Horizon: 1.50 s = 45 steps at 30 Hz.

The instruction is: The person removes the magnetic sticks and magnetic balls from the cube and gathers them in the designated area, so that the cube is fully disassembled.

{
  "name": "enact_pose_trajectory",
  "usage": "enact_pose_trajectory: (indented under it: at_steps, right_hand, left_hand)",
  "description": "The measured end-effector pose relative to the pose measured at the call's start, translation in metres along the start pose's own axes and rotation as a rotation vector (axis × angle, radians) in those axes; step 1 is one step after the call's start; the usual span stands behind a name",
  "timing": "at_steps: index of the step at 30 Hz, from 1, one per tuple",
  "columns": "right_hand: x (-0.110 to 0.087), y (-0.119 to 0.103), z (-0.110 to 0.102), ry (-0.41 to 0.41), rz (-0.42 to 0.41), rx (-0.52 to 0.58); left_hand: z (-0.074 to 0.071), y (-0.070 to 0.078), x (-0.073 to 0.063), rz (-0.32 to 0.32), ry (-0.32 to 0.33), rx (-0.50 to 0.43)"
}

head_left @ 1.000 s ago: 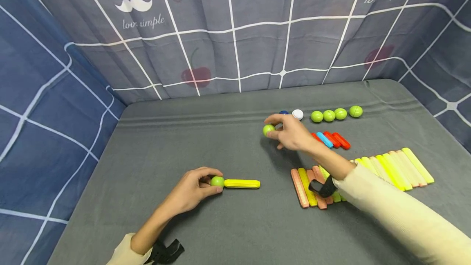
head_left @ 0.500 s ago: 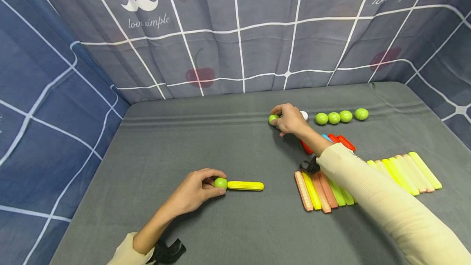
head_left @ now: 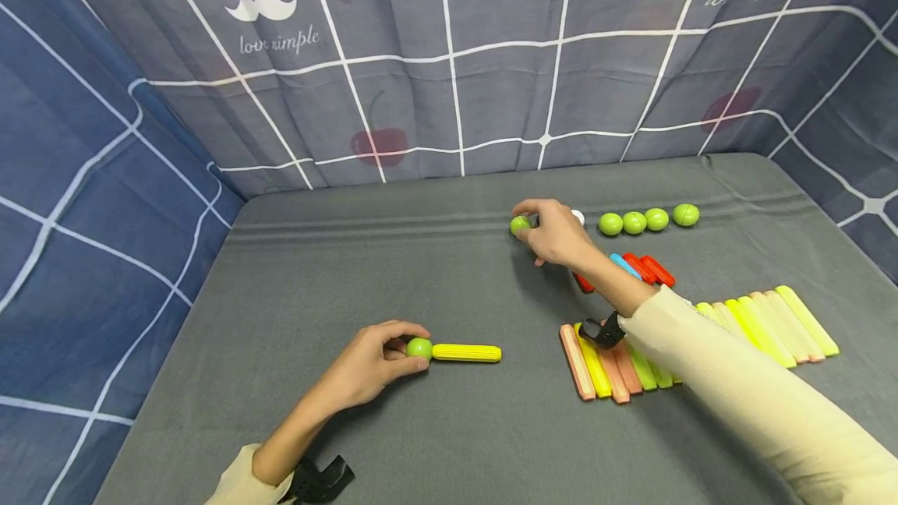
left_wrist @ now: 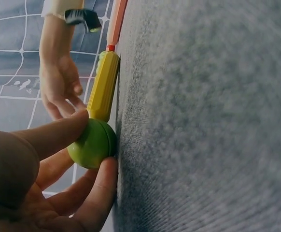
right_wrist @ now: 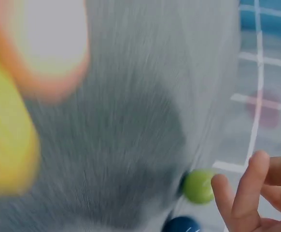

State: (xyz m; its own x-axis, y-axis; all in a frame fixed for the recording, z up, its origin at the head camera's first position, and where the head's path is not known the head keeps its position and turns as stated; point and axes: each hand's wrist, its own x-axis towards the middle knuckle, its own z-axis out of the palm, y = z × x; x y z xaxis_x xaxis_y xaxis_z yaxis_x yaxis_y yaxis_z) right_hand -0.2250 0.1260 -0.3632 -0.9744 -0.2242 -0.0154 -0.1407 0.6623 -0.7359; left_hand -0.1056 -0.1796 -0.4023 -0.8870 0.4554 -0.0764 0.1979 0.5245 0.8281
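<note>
At the front of the grey table, my left hand (head_left: 379, 357) pinches a green ball (left_wrist: 94, 142) between thumb and fingers. The ball meets the end of a ridged yellow stick (head_left: 466, 353) that lies pointing right. Near the back, my right hand (head_left: 554, 232) is beside another green ball (right_wrist: 198, 186), its fingers loosely bent and spread. In the right wrist view this ball lies on the cloth just past the fingertips, with a dark blue ball (right_wrist: 181, 224) next to it. From the head view the blue ball is hidden behind the right hand.
Right of the right hand lie a partly covered white ball (head_left: 578, 217) and a row of several green balls (head_left: 634, 223). Short red sticks (head_left: 658, 271) and a blue one (head_left: 625, 266) lie nearer, with long pink, yellow and green sticks (head_left: 765, 326) under the right forearm.
The right hand has carried its green ball toward the back of the table and set it beside the blue ball. The left hand has stayed in place on its ball.
</note>
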Motion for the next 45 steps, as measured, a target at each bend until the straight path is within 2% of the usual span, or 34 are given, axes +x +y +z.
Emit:
enact_pose_trajectory:
  at_steps: [3,5,8,10,13,18,21,25,32,37,40,45]
  right_hand:
    - [-0.023,-0.008,0.009,-0.057,-0.084,0.088]
    - [-0.040,-0.012,0.019,-0.152,-0.120,0.150]
    - [-0.062,-0.016,0.036,-0.301,-0.175,0.166]
    - [-0.073,-0.017,0.047,-0.366,-0.188,0.154]
    - [-0.082,-0.017,0.056,-0.405,-0.205,0.163]
    - [-0.088,-0.016,0.063,-0.458,-0.202,0.249]
    - [-0.089,-0.017,0.065,-0.468,-0.226,0.227]
    - [-0.091,-0.018,0.067,-0.444,-0.278,0.132]
    - [-0.095,-0.023,0.068,-0.415,-0.272,0.049]
    - [-0.102,-0.030,0.069,-0.436,-0.316,0.013]
    - [-0.105,-0.031,0.066,-0.430,-0.336,-0.027]
    - [-0.111,-0.022,0.051,-0.398,-0.300,-0.036]
  left_hand:
    - [0.000,0.000,0.000,-0.002,0.008,0.006]
    - [0.000,0.000,0.000,-0.006,0.014,0.012]
    - [0.001,0.000,0.001,-0.008,0.023,0.014]
    - [0.001,-0.001,0.001,-0.012,0.026,0.011]
    - [0.001,-0.002,0.001,-0.015,0.026,-0.010]
    - [0.001,-0.003,0.000,-0.016,0.029,-0.050]
    - [0.002,-0.004,0.000,-0.006,0.019,-0.071]
    - [0.004,-0.003,0.000,0.003,-0.004,-0.105]
    - [0.006,-0.002,0.000,0.045,-0.017,-0.118]
    - [0.006,-0.005,-0.006,0.067,-0.028,-0.145]
    - [0.007,-0.006,-0.008,0.072,-0.025,-0.143]
    - [0.004,-0.006,-0.009,0.049,0.007,-0.118]
